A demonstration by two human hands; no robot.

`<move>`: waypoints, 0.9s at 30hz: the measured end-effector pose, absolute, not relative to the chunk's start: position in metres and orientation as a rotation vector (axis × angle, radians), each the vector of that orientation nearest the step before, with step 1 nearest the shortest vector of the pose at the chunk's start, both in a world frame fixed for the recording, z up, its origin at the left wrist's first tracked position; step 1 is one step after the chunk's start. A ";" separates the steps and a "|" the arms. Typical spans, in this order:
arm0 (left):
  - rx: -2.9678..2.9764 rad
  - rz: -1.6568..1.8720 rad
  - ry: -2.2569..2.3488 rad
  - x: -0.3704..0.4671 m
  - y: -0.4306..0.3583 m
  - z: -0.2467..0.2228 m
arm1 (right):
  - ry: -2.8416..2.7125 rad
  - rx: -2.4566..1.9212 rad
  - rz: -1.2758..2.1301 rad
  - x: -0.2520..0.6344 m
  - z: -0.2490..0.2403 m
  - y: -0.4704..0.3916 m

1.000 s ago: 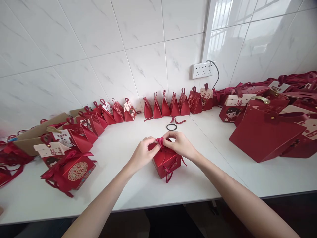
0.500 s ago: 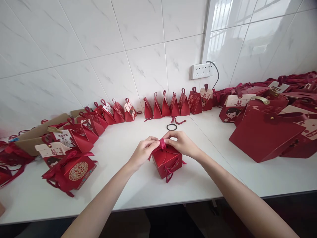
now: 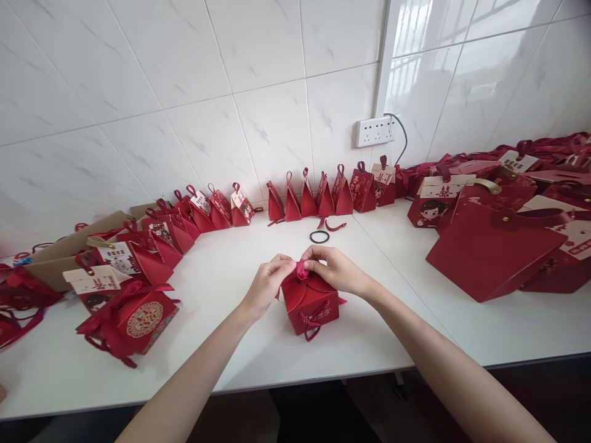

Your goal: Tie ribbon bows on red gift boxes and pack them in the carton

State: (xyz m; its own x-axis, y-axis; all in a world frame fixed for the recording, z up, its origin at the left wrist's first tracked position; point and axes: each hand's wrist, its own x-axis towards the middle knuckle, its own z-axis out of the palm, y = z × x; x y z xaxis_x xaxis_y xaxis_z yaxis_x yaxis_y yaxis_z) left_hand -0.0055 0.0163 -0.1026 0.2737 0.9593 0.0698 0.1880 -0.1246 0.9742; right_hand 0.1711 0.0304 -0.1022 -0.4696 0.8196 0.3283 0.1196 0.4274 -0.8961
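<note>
A small red gift box (image 3: 310, 307) stands on the white table in front of me, its overlapping round flaps folded over the top. At its top is a red ribbon (image 3: 301, 271), bunched between my two hands. My left hand (image 3: 270, 280) pinches the ribbon from the left side with thumb and forefinger. From the right, my right hand (image 3: 335, 267) pinches the same ribbon, fingertips close to the left ones. A twisted red cord (image 3: 311, 325) hangs in a loop on the box's front. Whether the ribbon is knotted is hidden by the fingers.
Red boxes with strap handles (image 3: 341, 192) line the tiled wall. Another ribboned box (image 3: 143, 323) lies at the left near more boxes. Larger red boxes (image 3: 494, 252) crowd the right. A black ring (image 3: 319, 237) lies behind my hands. A power socket (image 3: 375, 131) is on the wall.
Both hands keep their pinch on the ribbon, with only slight finger movement. The box has stayed nearly in place.
</note>
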 end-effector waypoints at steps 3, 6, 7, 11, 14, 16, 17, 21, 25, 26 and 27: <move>1.587 0.968 1.109 -0.006 0.016 -0.103 | -1.868 -0.798 1.089 0.171 -0.102 0.030; 1.580 0.954 1.099 -0.007 0.016 -0.103 | -1.879 -0.793 1.069 0.170 -0.103 0.029; 1.569 0.948 1.089 -0.007 0.016 -0.102 | -1.884 -0.804 1.055 0.170 -0.103 0.029; 1.556 0.940 1.032 -0.008 0.015 -0.101 | -1.899 -0.849 1.004 0.170 -0.104 0.030; 1.542 0.941 1.043 -0.009 0.014 -0.099 | -1.880 -0.805 0.910 0.174 -0.104 0.030; 1.537 0.937 1.081 -0.009 0.013 -0.098 | -1.925 -0.766 0.830 0.179 -0.103 0.028; 1.538 0.935 1.097 -0.009 0.012 -0.097 | -1.970 -0.749 0.802 0.181 -0.102 0.028; 1.518 0.952 1.092 -0.008 0.010 -0.096 | -2.096 -0.728 0.765 0.187 -0.100 0.027; 1.497 0.960 1.045 -0.009 0.010 -0.096 | -2.064 -0.740 0.749 0.185 -0.102 0.029; 1.507 0.966 1.030 -0.010 0.010 -0.096 | -2.060 -0.731 0.754 0.185 -0.103 0.030; 1.519 0.970 1.019 -0.011 0.010 -0.097 | -2.058 -0.720 0.764 0.185 -0.103 0.030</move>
State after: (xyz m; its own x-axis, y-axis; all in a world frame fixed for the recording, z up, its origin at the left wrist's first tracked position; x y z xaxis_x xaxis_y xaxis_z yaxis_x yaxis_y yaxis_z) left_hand -0.0107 0.0103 -0.0969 0.3167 0.9454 0.0763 0.1226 -0.1206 0.9851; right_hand 0.1845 0.0303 -0.1033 -0.5118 0.7088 0.4854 0.2202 0.6544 -0.7234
